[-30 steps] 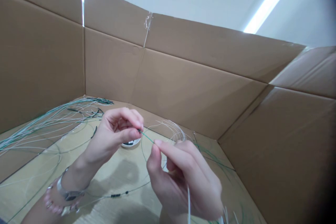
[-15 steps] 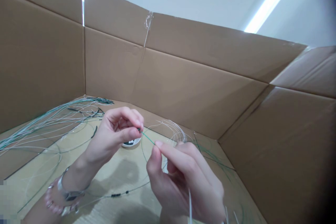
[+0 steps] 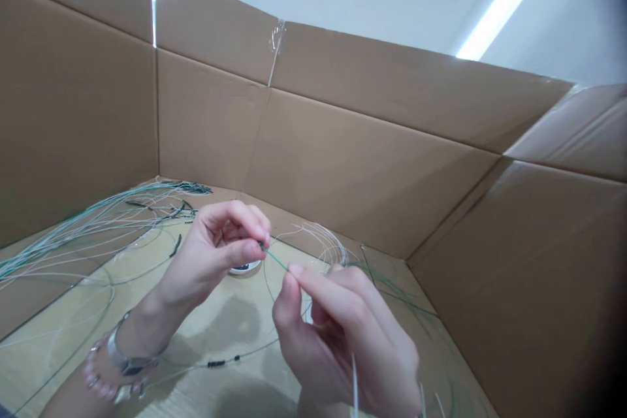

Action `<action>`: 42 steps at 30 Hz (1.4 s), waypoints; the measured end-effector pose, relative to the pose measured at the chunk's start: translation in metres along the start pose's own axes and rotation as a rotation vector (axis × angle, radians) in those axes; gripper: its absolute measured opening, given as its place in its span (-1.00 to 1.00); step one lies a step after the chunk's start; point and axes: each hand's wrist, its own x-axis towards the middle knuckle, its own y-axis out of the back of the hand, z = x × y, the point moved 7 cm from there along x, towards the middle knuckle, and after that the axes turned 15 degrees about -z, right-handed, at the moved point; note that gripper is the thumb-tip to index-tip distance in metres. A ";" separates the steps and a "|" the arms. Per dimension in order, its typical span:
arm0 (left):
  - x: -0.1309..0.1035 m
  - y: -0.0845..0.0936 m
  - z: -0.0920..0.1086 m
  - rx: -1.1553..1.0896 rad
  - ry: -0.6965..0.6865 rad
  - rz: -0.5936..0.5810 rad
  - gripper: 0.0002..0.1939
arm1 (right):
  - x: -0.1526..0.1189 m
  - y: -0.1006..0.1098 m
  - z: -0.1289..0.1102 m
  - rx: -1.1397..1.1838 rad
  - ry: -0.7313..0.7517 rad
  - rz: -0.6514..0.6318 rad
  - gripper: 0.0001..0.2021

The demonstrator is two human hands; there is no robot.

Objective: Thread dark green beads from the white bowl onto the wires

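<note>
A thin green wire [image 3: 275,258] stretches between my two hands above the table. My left hand [image 3: 208,261] pinches a small dark piece [image 3: 261,245] at the wire's far end, thumb against index finger; its exact shape is mostly covered by the fingertips. Thumb and index finger of my right hand [image 3: 350,333] are closed on the green wire a short way nearer to me. Behind the left fingertips, a small white dish [image 3: 249,268] with dark bits is partly hidden. Below the hands, another wire lies on the table with short black sleeve-like pieces [image 3: 216,364] on it.
A bundle of green and white wires [image 3: 73,228] with dark ends runs along the left. White wires [image 3: 336,241] curve behind my right hand, and green wires [image 3: 392,286] lie at the right. Cardboard walls [image 3: 343,163] enclose the table [image 3: 206,333].
My left fingertips have shifted very slightly to the right along with the dark piece. The right hand's pinch on the green wire stays nearly the same.
</note>
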 end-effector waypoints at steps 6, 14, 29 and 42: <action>0.000 -0.001 -0.001 -0.023 -0.008 -0.026 -0.90 | 0.001 -0.001 -0.001 -0.005 0.010 -0.010 -0.93; -0.001 -0.001 0.001 -0.009 -0.022 -0.029 -0.92 | 0.000 -0.001 -0.002 -0.022 0.025 -0.021 -0.93; 0.000 0.014 -0.002 0.232 -0.022 0.115 -0.91 | -0.002 -0.031 0.036 0.390 -0.166 -0.268 -0.67; 0.004 0.034 0.005 0.559 -0.029 0.223 -0.81 | -0.002 -0.050 0.078 0.628 -0.317 -0.427 -0.62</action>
